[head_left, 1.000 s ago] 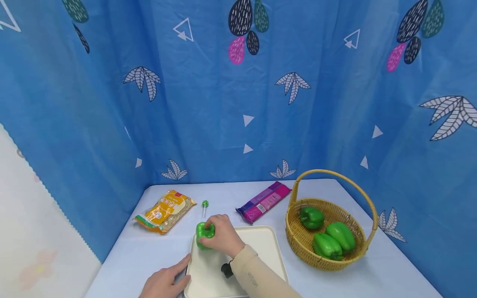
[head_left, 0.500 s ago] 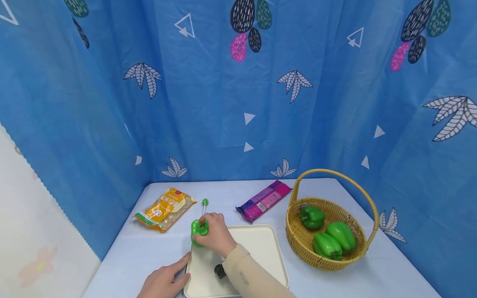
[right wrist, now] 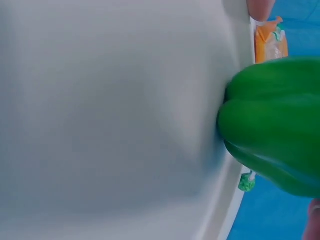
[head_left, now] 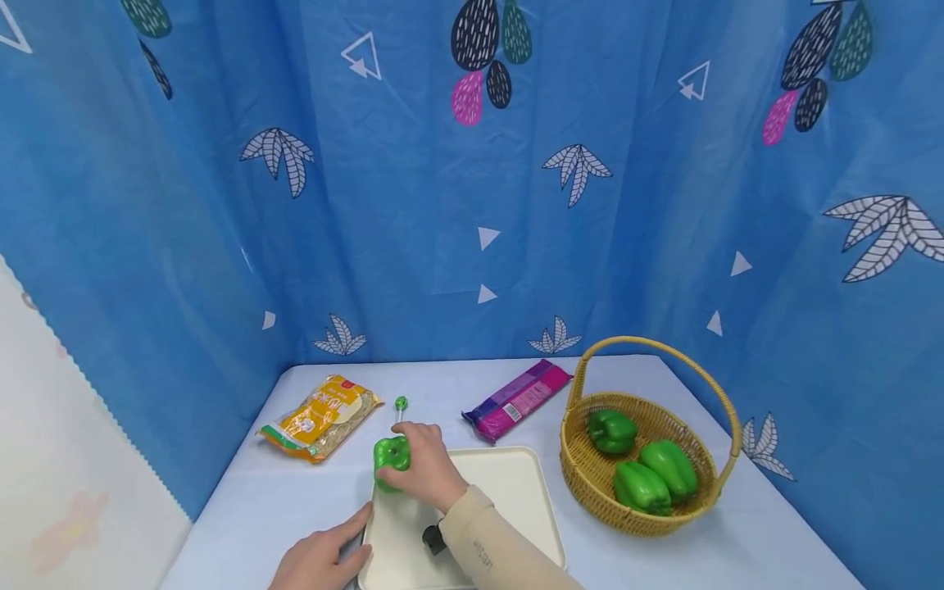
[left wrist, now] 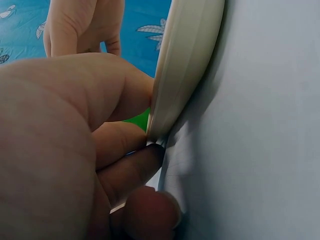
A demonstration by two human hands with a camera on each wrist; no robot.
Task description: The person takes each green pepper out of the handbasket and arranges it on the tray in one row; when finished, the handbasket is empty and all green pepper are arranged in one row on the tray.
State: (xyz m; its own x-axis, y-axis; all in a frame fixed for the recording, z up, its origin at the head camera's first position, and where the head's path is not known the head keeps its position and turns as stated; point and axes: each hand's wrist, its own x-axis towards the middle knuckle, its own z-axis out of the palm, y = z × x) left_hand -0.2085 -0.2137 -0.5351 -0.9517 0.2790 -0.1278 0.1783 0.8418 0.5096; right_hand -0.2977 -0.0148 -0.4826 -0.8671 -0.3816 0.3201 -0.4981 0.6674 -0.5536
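While the head view looks down on the table [head_left: 664, 557], the right hand [head_left: 426, 469] grips a green pepper [head_left: 391, 456] at the far left corner of the cream tray [head_left: 516, 492], and the left hand [head_left: 324, 559] holds the tray's near left edge. From the left wrist, the fingers [left wrist: 120, 140] are curled around the tray rim [left wrist: 180, 65]. From the right wrist, the pepper [right wrist: 272, 125] sits against the tray's wall [right wrist: 220, 200]; the grasping fingers are barely seen.

worktop [head_left: 243, 508]: pale blue cloth | yellow packet [head_left: 319, 417] far left | green lollipop [head_left: 401, 405] beside it | purple packet [head_left: 516, 400] centre | wicker basket [head_left: 590, 483] right, three green peppers [head_left: 649, 475] inside
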